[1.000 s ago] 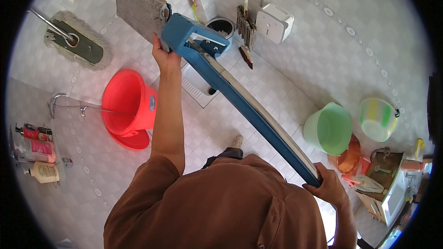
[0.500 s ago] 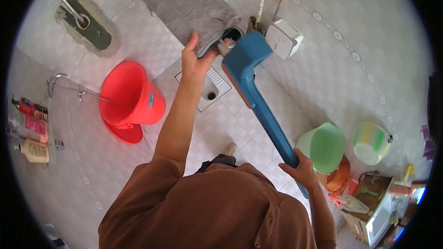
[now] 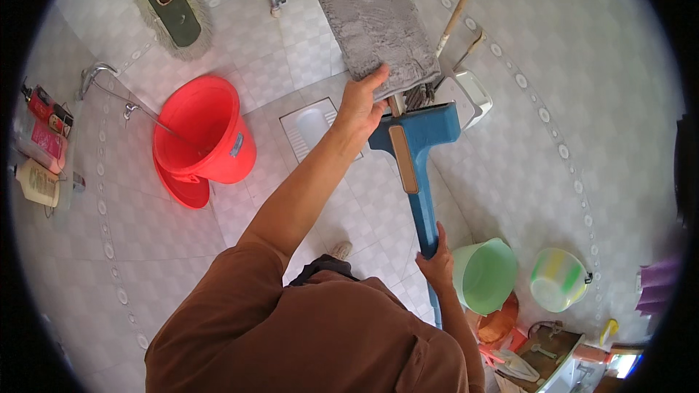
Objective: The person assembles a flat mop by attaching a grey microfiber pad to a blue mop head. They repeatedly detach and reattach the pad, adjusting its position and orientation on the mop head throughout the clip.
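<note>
My left hand (image 3: 359, 105) pinches the near edge of a long grey flat mop pad (image 3: 371, 22), thumb on top and the other fingers beneath. The pad stretches away beyond the upper edge. My right hand (image 3: 437, 266) is wrapped round the shaft of a blue T-shaped plastic tool (image 3: 421, 167). A beige strip runs along its neck, and its wide slotted head lies just below the pad's end, next to my left fingers. A short light-coloured piece bridges pad and head; how they join is partly hidden by my hand.
A red bucket (image 3: 237, 138) with its lid stands left of the squat toilet (image 3: 313, 127). Green (image 3: 486, 276) and clear striped (image 3: 559, 280) buckets are at right. A dust mop (image 3: 175, 11) leans far left. A wooden pole (image 3: 462, 4) and white bin (image 3: 473, 98) stand behind the blue tool.
The blue tool has turned more upright and its head has moved right and nearer. The pad has swung in line with the head, my left hand moving right with it. The view has shifted.
</note>
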### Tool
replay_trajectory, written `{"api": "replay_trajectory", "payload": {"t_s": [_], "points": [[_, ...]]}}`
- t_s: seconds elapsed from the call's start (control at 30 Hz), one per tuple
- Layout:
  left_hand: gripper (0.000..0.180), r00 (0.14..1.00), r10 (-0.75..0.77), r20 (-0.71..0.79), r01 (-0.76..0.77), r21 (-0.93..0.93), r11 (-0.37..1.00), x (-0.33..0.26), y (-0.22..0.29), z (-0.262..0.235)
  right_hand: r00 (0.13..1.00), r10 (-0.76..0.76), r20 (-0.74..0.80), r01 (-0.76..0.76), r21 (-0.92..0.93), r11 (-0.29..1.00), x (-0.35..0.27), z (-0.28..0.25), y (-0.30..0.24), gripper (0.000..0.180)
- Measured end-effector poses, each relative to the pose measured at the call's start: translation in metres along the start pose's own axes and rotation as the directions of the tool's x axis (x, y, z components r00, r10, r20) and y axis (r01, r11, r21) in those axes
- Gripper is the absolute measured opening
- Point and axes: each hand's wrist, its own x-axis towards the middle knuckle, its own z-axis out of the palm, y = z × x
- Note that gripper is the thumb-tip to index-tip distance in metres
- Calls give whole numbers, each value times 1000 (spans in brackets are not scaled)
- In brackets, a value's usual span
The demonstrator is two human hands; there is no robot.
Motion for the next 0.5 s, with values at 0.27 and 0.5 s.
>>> {"api": "replay_trajectory", "payload": {"t_s": [0.27, 0.5], "points": [[46, 999, -34, -39, 34, -18, 999, -1, 2, -2, 993, -111, -40, 112, 6, 994, 30, 25, -24, 78], [47, 1000, 17, -8, -17, 53, 998, 14, 11, -8, 997, -62, 50, 50, 216, 975, 50, 35, -36, 64]]}}
